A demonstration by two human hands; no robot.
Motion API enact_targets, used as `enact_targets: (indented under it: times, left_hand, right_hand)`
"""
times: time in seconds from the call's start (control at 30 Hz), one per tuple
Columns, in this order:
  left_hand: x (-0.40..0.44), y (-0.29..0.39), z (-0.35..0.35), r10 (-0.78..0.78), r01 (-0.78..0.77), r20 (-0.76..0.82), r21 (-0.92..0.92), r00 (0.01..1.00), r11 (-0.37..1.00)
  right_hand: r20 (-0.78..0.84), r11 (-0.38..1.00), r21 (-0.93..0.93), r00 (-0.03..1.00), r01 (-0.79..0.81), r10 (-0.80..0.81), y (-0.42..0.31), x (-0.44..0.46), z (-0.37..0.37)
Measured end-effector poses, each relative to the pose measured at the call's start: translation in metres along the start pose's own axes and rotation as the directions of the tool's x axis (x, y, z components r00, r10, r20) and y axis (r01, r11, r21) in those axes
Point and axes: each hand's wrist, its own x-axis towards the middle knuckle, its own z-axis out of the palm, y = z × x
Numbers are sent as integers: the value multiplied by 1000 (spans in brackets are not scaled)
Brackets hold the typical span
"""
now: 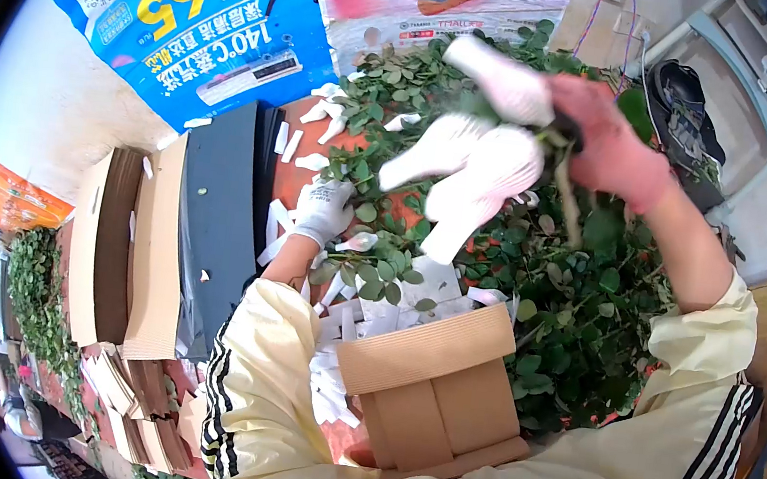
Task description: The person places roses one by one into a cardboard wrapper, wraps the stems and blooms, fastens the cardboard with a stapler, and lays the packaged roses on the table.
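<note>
My right hand (616, 148), in a pink glove, is closed around the stems of several roses. Their heads wear white mesh sleeves (495, 172) and point to the left, blurred a little by motion. Lower down on the left, my left hand (322, 211) in a white glove rests at the red table top (322, 152). Its fingertips are hard to make out, so I cannot say if it grips anything. Close to it lie a sleeved rose (359, 242) and loose white sleeves (277, 223).
Leafy rose stems (576, 290) cover the table's right side. A cardboard piece (443, 379) stands before me, with white paper sheets (334, 385) beside it. Cardboard stacks (104, 245) and a dark board (215, 220) are on the left. A black bag (686, 118) lies at right.
</note>
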Motion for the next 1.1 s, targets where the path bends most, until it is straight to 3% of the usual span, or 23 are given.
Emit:
enact_targets:
  times: [0.03, 0.1, 0.13, 0.2, 0.27, 0.3, 0.33, 0.37, 0.4, 0.43, 0.47, 0.5, 0.57, 0.6, 0.63, 0.7, 0.73, 0.77, 0.83, 0.87, 0.97, 1.03, 1.1]
  left_hand:
    - [4, -12, 10, 19, -20, -32, -46, 999, 999]
    - [-4, -12, -6, -170, 168, 84, 27, 982, 985]
    - [-13, -6, -25, -222, 218, 70, 58, 973, 974]
    - [-21, -27, -11, -121, 109, 95, 124, 988, 986]
    - [-19, -23, -15, -97, 76, 154, 136, 983, 988]
    - [-16, -17, -15, -30, 20, 137, 77, 990, 997]
    - [-14, -12, -17, 40, -42, 116, 19, 992, 999]
    - [-13, -7, -20, 44, -46, 115, 12, 992, 999]
    - [-12, -2, -23, 12, -7, 209, -24, 978, 1000]
    - [-8, 5, -25, -11, 30, 301, -59, 954, 998]
    - [-8, 7, -23, -18, 28, 302, -30, 953, 999]
    - [-6, 4, -16, -19, 24, 282, -14, 959, 1000]
    - [-5, -3, -19, -27, 54, 321, -77, 947, 996]
    - [-6, -8, -23, 14, 57, 331, -204, 943, 977]
    - [-3, -16, -30, 96, 65, 474, -312, 875, 948]
    - [2, -14, -63, 28, 264, 558, -435, 829, 861]
    - [8, -15, -63, -202, 476, 560, -400, 803, 784]
    - [7, -18, -52, -208, 480, 559, -397, 802, 783]
    - [12, -24, -26, -79, 146, 240, -277, 967, 950]
    - [8, -11, -26, -75, 91, 132, -118, 988, 989]
    - [14, 16, -22, -148, 136, 346, 59, 926, 989]
    - [17, 18, -24, -10, -16, 288, 88, 958, 996]
    - [26, 14, -41, -48, 40, 306, 34, 951, 999]
  right_hand:
    - [56, 999, -22, 997, 45, -43, -13, 5, 6]
    - [18, 987, -159, 1000, 24, -21, -26, 2, 17]
    - [45, 993, -112, 999, 22, -17, -18, 7, 24]
    - [74, 998, -63, 997, 23, -19, -11, 8, 28]
    - [-64, 997, -52, 996, -63, 60, -13, 5, 23]
    - [-106, 986, 109, 985, -127, 138, -4, 0, 23]
    - [-114, 981, 105, 978, -166, 177, 4, 4, 17]
    - [-122, 973, 98, 968, -210, 221, 11, 5, 11]
    - [-342, 981, -51, 926, -185, 157, 15, -4, 10]
    - [-138, 931, 202, 933, -302, 333, 11, 8, -13]
    - [-258, 921, 156, 885, -358, 388, 9, 3, -20]
    - [-386, 937, 53, 858, -346, 339, 23, -7, -30]
    - [-536, 936, -273, 843, -221, 43, 68, -35, -60]
    - [-555, 915, -350, 832, -201, -30, 84, -48, -72]
    - [-558, 942, -260, 829, -212, 33, 98, -58, -85]
    - [-551, 973, -60, 820, -221, 153, 119, -70, -102]
    - [-538, 974, 46, 816, -222, 211, 124, -73, -106]
    - [-527, 968, -13, 824, -251, 207, 115, -73, -103]
    - [-505, 944, -132, 840, -303, 199, 95, -72, -96]
    - [-518, 970, -73, 840, -233, 163, 96, -74, -85]
    - [-481, 996, -35, 875, -78, 52, 94, -69, -67]
    - [-511, 999, 22, 858, -35, 41, 98, -64, -56]
    - [-536, 996, 84, 843, 3, 43, 97, -64, -55]
